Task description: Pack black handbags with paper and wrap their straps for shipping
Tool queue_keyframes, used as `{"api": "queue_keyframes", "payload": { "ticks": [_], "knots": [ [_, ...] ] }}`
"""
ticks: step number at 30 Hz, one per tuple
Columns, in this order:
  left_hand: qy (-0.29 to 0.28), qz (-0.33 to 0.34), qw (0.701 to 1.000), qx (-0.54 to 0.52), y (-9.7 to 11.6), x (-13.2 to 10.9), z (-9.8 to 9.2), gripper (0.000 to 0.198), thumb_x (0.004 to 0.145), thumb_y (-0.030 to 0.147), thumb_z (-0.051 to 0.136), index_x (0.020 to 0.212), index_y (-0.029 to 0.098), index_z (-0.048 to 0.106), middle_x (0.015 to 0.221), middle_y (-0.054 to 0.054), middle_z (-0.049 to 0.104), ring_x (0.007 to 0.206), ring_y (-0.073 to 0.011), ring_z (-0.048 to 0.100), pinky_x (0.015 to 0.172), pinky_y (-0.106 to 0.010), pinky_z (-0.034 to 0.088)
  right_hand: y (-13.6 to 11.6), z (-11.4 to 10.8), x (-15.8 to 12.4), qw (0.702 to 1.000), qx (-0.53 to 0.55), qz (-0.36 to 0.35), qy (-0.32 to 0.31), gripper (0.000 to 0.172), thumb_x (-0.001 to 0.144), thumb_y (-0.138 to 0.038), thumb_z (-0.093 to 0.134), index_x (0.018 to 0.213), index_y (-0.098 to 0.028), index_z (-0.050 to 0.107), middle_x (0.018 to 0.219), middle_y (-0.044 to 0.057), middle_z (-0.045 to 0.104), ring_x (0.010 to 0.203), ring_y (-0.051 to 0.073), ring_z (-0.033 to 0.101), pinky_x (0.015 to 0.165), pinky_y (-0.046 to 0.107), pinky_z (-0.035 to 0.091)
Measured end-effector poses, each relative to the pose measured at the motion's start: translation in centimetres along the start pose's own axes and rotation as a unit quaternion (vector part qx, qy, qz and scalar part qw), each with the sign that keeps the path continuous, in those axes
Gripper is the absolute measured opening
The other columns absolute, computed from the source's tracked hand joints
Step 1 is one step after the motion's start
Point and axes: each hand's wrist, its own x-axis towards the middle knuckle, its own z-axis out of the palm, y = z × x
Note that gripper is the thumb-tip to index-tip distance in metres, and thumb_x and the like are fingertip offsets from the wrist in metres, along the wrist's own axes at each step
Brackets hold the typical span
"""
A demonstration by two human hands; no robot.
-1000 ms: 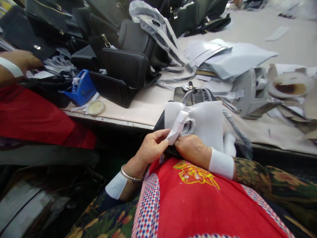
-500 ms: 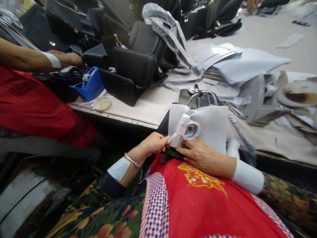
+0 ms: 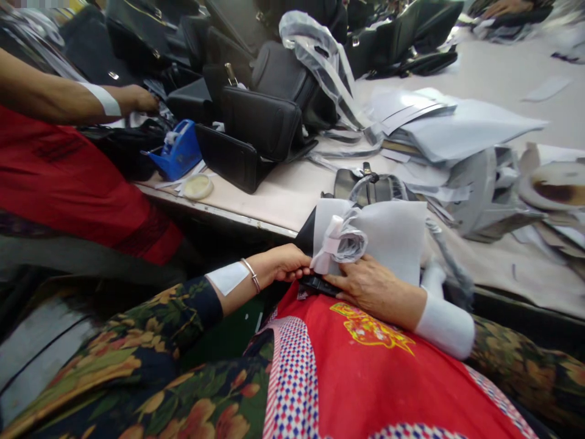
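Your left hand (image 3: 291, 262) has its fingers drawn together at the lower end of the white band (image 3: 329, 246); you block the view there, so I cannot tell whether they grip the band or the edge of the black bag (image 3: 307, 230). The band wraps the coiled strap (image 3: 353, 245), which lies over the white sheet (image 3: 395, 228) on the bag, between you and the table. Your right hand (image 3: 372, 288) is loosely spread just below the coil. To work neatly, you would do well to smooth the band's end snugly, steadying the bag with the right palm without crushing the coil.

On the table, the piled bags (image 3: 262, 125) hide their contents from you. The blue tape dispenser (image 3: 186, 146) holds a whitish roll; to the right, the grey dispenser (image 3: 478, 195) also holds something white.
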Motion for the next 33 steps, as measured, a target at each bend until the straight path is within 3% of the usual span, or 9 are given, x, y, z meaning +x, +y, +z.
{"api": "queue_keyframes", "payload": {
  "ticks": [7,10,12,14,16,19,23,27,33],
  "knots": [
    [0.037,0.187,0.973,0.132,-1.1,-1.5,-0.5,0.01,0.077,0.017,0.064,0.068,0.016,0.061,0.067,0.0,0.062,0.061,-0.0121,0.056,0.056,-0.022,0.041,0.2,0.4,-1.9,0.997,0.064,0.03,0.016,0.032,0.102,-0.027,0.047,0.129,-0.021,0.064,0.104,0.012,0.065,0.096,0.026,0.063,0.086,0.042,0.05],
    [0.049,0.35,0.871,0.343,-1.6,-2.3,-1.3,0.013,0.084,0.02,0.062,0.072,0.017,0.062,0.079,-0.005,0.067,0.074,-0.0177,0.062,0.069,-0.027,0.045,1.2,0.2,-3.7,0.994,0.097,0.03,0.04,0.027,0.101,-0.026,0.048,0.116,-0.018,0.069,0.103,0.011,0.066,0.093,0.024,0.063,0.083,0.038,0.051],
    [0.045,0.399,0.798,0.448,-1.3,-2.3,-2.0,0.013,0.087,0.022,0.059,0.075,0.018,0.064,0.08,-0.006,0.069,0.073,-0.0187,0.063,0.069,-0.028,0.045,2.6,-0.6,-4.9,0.99,0.088,0.047,0.103,0.027,0.101,-0.025,0.048,0.115,-0.018,0.07,0.106,0.012,0.067,0.095,0.023,0.063,0.086,0.037,0.052],
    [0.069,0.389,0.803,0.446,-0.3,-1.8,-2.8,0.014,0.087,0.023,0.058,0.077,0.02,0.065,0.077,-0.005,0.069,0.071,-0.0179,0.063,0.066,-0.027,0.045,4.8,-1.8,-5.8,0.973,0.029,0.114,0.197,0.03,0.101,-0.028,0.048,0.119,-0.015,0.069,0.115,0.015,0.067,0.104,0.026,0.062,0.094,0.042,0.05],
    [0.176,0.379,0.832,0.365,1.3,-0.7,-3.3,0.014,0.09,0.027,0.056,0.083,0.02,0.067,0.08,-0.005,0.07,0.073,-0.0179,0.063,0.069,-0.027,0.047,7.2,-2.9,-6.2,0.942,-0.049,0.205,0.262,0.037,0.099,-0.032,0.05,0.125,-0.011,0.066,0.126,0.02,0.063,0.116,0.033,0.058,0.102,0.049,0.046],
    [0.345,0.378,0.835,0.204,4.2,1.4,-3.2,0.025,0.092,0.036,0.058,0.106,0.017,0.065,0.097,-0.008,0.071,0.086,-0.0192,0.066,0.08,-0.029,0.051,10.1,-3.6,-5.7,0.904,-0.103,0.317,0.267,0.049,0.098,-0.039,0.051,0.134,-0.007,0.058,0.13,0.025,0.061,0.119,0.037,0.057,0.101,0.053,0.046],
    [0.365,0.365,0.841,0.164,6.7,3.6,-1.9,0.029,0.089,0.04,0.064,0.105,0.016,0.065,0.092,-0.007,0.07,0.085,-0.0194,0.065,0.079,-0.029,0.051,11.4,-3.3,-4.5,0.886,-0.051,0.378,0.262,0.05,0.094,-0.042,0.055,0.129,-0.007,0.059,0.118,0.02,0.069,0.106,0.033,0.065,0.092,0.045,0.051],
    [0.406,0.364,0.816,0.191,7.3,4.0,-0.9,0.023,0.085,0.038,0.07,0.089,0.017,0.064,0.079,-0.003,0.064,0.078,-0.0185,0.06,0.074,-0.029,0.046,9.9,-2.5,-5.0,0.871,-0.053,0.38,0.306,0.022,0.09,-0.034,0.056,0.094,-0.014,0.066,0.093,0.014,0.069,0.092,0.03,0.065,0.083,0.04,0.05],
    [0.404,0.387,0.797,0.229,8.2,3.4,0.3,0.019,0.083,0.033,0.073,0.091,0.018,0.064,0.079,-0.002,0.065,0.076,-0.0176,0.06,0.073,-0.028,0.043,7.4,-1.2,-7.0,0.876,-0.05,0.402,0.263,0.019,0.088,-0.027,0.049,0.069,-0.023,0.049,0.065,0.004,0.058,0.061,0.02,0.056,0.059,0.033,0.037]
  ]
}}
